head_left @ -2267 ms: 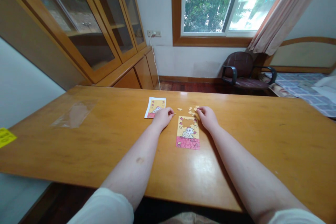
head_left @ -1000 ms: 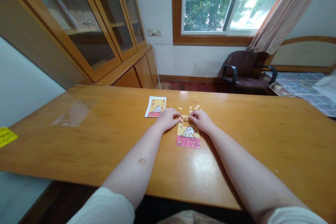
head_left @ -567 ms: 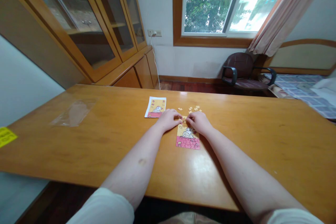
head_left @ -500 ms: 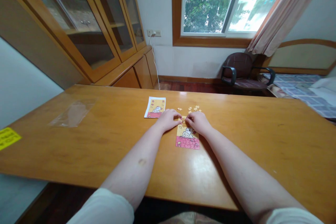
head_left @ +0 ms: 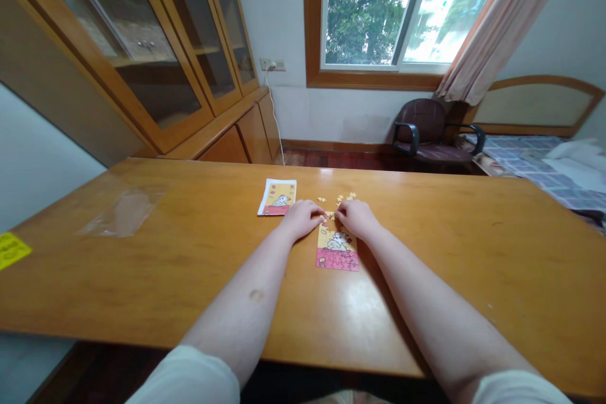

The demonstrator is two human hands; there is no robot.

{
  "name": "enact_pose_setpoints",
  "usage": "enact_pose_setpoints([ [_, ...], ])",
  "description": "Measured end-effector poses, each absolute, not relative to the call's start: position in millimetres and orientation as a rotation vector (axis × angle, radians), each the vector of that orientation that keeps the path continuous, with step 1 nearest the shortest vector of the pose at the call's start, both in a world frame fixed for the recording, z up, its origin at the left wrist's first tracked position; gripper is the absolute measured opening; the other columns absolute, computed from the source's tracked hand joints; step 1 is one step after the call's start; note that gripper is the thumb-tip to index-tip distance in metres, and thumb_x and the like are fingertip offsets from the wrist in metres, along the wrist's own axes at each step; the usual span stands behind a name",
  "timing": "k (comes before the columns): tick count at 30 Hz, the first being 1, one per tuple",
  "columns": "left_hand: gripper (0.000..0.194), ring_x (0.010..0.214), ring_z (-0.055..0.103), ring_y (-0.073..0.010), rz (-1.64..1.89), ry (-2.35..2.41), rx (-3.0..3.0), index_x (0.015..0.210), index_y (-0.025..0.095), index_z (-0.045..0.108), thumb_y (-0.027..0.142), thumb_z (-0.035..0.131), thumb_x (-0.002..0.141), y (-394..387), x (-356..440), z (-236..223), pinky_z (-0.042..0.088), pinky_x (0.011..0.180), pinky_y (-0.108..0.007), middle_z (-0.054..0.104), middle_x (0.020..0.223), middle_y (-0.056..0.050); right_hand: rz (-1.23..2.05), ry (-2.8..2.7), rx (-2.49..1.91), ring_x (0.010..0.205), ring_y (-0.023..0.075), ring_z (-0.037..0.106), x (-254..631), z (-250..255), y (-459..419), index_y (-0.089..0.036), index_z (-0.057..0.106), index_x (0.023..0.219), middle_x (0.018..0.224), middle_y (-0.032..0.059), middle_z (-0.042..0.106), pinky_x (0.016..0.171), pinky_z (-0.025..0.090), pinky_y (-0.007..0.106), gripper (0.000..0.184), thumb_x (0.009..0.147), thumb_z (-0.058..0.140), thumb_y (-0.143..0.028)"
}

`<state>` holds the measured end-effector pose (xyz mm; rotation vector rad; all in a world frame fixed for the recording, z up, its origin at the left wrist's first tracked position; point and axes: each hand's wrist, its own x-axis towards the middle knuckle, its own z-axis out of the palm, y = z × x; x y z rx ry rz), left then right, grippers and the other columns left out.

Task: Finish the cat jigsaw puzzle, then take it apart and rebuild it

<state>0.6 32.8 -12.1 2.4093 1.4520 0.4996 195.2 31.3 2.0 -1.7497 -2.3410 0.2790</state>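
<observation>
A partly assembled jigsaw puzzle point(head_left: 337, 257) lies flat on the table, pink along its near part and yellow above, with a white cartoon animal in the middle. My left hand point(head_left: 302, 219) is at its upper left edge, thumb and fingers closed at a small puzzle piece point(head_left: 324, 219). Opposite it, my right hand point(head_left: 358, 218) rests at the upper right, fingers bent together on a piece that they mostly cover. Between the fingertips, small yellow pieces show at the puzzle's top. Several loose pieces point(head_left: 351, 196) lie just beyond my right hand, and a single loose piece point(head_left: 321, 199) lies farther left.
A printed picture card point(head_left: 278, 197) with the same design lies beyond my left hand. Clear plastic wrapping point(head_left: 125, 211) and a yellow label point(head_left: 13, 250) are on the left of the wooden table point(head_left: 189, 252). Behind stand a glass-door cabinet point(head_left: 189, 132) and an office chair point(head_left: 421, 126).
The view has shifted slightly. Both hands stay at the puzzle's top edge, with only small finger movements; the fingertips are slightly farther from the picture's upper middle pieces.
</observation>
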Motion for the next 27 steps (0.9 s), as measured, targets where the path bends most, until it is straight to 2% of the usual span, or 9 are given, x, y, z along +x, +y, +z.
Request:
enact_pose_setpoints([
  [5, 0.022, 0.093, 0.058, -0.0200, 0.500, 1.456, 2.405, 0.096, 0.026, 0.073, 0.037, 0.062, 0.080, 32.9, 1.3, -12.7, 0.044, 0.087, -0.033, 0.068, 0.096, -0.004, 0.346, -2.331, -1.659, 0.082, 0.0180, 0.061, 198.4, -1.9, 27.7, -0.021, 0.070, 0.079, 0.086, 0.0062, 0.071, 0.073, 0.040, 0.026, 0.019, 0.085, 0.055, -0.031],
  [11, 0.023, 0.093, 0.058, -0.0199, 0.489, 1.463, 2.404, 0.096, 0.025, 0.073, 0.038, 0.061, 0.080, 32.9, 1.3, -12.7, 0.044, 0.087, -0.033, 0.068, 0.095, -0.004, 0.607, -2.340, -1.499, 0.073, 0.0139, 0.059, 202.4, -3.4, 29.5, -0.020, 0.069, 0.076, 0.078, 0.0023, 0.070, 0.066, 0.039, 0.022, 0.015, 0.083, 0.057, -0.026],
  [19, 0.024, 0.093, 0.058, -0.0205, 0.491, 1.464, 2.416, 0.097, 0.025, 0.073, 0.037, 0.060, 0.081, 32.8, 1.6, -12.4, 0.044, 0.086, -0.033, 0.069, 0.097, -0.004, 0.567, -2.410, -1.476, 0.073, 0.0146, 0.060, 200.0, -3.0, 27.8, -0.020, 0.070, 0.075, 0.077, 0.0029, 0.070, 0.068, 0.040, 0.023, 0.014, 0.082, 0.059, -0.026],
  [27, 0.025, 0.093, 0.059, -0.0209, 0.489, 1.460, 2.394, 0.098, 0.025, 0.073, 0.038, 0.059, 0.082, 31.8, 1.7, -11.2, 0.044, 0.087, -0.034, 0.069, 0.097, -0.004, 0.718, -2.390, -1.453, 0.073, 0.0144, 0.061, 200.3, 0.6, 27.3, -0.021, 0.070, 0.078, 0.077, 0.0017, 0.071, 0.066, 0.041, 0.022, 0.014, 0.083, 0.056, -0.023],
])
